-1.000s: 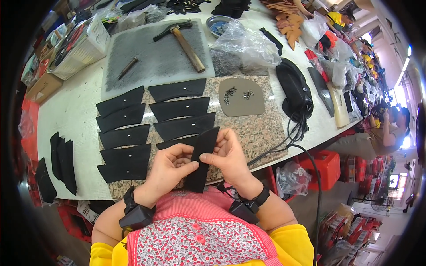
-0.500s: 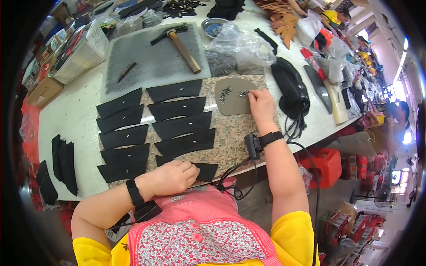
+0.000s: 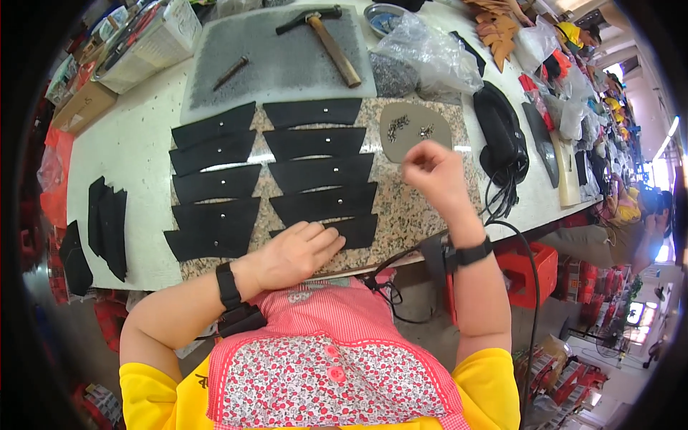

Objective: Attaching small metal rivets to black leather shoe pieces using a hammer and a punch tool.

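My left hand [image 3: 304,251] lies over the nearest curved black piece [image 3: 358,233] of the right column, its fingers closed and bent onto it. That hand covers the piece's left and lower parts. My right hand [image 3: 437,175] hovers just on the near side of a brown pad [image 3: 410,147], thumb and fingertips pinched together. Whatever sits in the pinch is too small to make out. Two little heaps of metal studs [image 3: 398,127] rest on the pad. Several flat black pieces [image 3: 315,143] lie in two columns, most showing a small shiny stud near the middle.
A hammer [image 3: 331,51] and a short metal punch [image 3: 231,73] lie on a grey slab [image 3: 287,79]. Stacked black pieces [image 3: 107,229] sit at far left. A black pouch with cords [image 3: 499,132] and clear plastic bags [image 3: 430,54] are at right. Another person [image 3: 638,222] is beyond.
My right hand has come back from the studs toward me, still pinched. My left hand stays at the same black piece. The whole view has shifted.
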### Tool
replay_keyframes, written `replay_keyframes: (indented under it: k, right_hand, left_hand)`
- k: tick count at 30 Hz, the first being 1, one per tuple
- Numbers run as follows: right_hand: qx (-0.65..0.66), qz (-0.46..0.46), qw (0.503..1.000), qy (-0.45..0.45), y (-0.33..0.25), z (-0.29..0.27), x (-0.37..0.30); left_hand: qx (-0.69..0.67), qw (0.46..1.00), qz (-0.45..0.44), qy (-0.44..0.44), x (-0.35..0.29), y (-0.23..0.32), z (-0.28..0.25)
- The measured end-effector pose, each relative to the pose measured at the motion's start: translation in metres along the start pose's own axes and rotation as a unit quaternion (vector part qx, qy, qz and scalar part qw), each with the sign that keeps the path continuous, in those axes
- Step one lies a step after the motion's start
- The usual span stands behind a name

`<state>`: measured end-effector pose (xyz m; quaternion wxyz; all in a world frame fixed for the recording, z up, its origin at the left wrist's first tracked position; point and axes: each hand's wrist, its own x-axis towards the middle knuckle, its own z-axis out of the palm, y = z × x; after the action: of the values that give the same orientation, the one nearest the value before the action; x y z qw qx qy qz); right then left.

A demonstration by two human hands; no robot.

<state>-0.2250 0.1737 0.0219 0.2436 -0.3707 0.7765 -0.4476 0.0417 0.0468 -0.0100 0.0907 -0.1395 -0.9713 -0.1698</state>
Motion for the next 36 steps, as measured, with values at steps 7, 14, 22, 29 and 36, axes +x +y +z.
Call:
replay_keyframes:
  k: [7, 14, 22, 29, 36]
  right_hand:
    - [0.052, 0.014, 0.987, -0.149, -0.015, 0.06, -0.071]
    - [-0.074, -0.094, 0.987, -0.107, -0.013, 0.071, -0.068]
    - [-0.095, -0.06, 0.983, -0.144, -0.024, 0.072, -0.069]
    - [-0.19, 0.072, 0.948, -0.247, -0.05, 0.071, -0.039]
    - [-0.189, -0.01, 0.958, -0.214, -0.062, 0.04, -0.013]
  left_hand:
    - [-0.088, 0.995, -0.032, 0.032, -0.013, -0.005, -0.001]
    - [-0.063, 0.996, -0.052, 0.048, -0.015, -0.003, -0.002]
    - [-0.054, 0.997, -0.044, 0.037, -0.015, 0.0, -0.005]
    - [-0.031, 0.999, -0.032, -0.019, -0.012, -0.002, -0.014]
    - [-0.097, 0.956, -0.247, 0.125, 0.003, -0.081, -0.09]
